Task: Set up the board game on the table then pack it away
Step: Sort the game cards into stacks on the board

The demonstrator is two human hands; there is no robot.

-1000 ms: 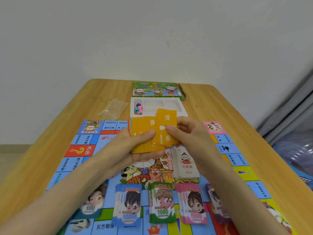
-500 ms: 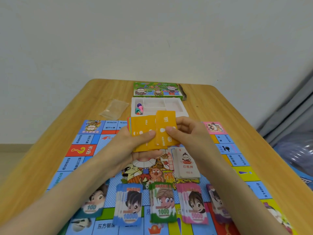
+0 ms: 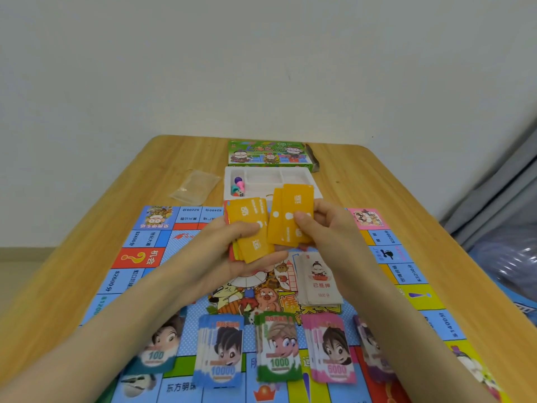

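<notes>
The colourful game board (image 3: 136, 257) lies unfolded on the wooden table (image 3: 363, 181). Above its centre my left hand (image 3: 232, 254) holds a fanned stack of orange cards (image 3: 250, 225), thumb on top. My right hand (image 3: 325, 228) pinches a few orange cards (image 3: 293, 210) lifted clear of that stack, just to its right. A pile of grey property cards (image 3: 318, 282) rests on the board below my right hand. Several stacks of play money (image 3: 279, 350) lie in a row along the board's near side.
Behind the board stands the white plastic tray (image 3: 270, 178) with coloured pawns (image 3: 238, 186) and a die in its left compartment. The green game box (image 3: 268, 154) lies beyond it. A clear plastic bag (image 3: 196, 186) sits at the left. Grey fabric hangs at the right.
My right hand has pulled its orange cards rightward, away from the stack in my left hand. A gap now shows between the two groups.
</notes>
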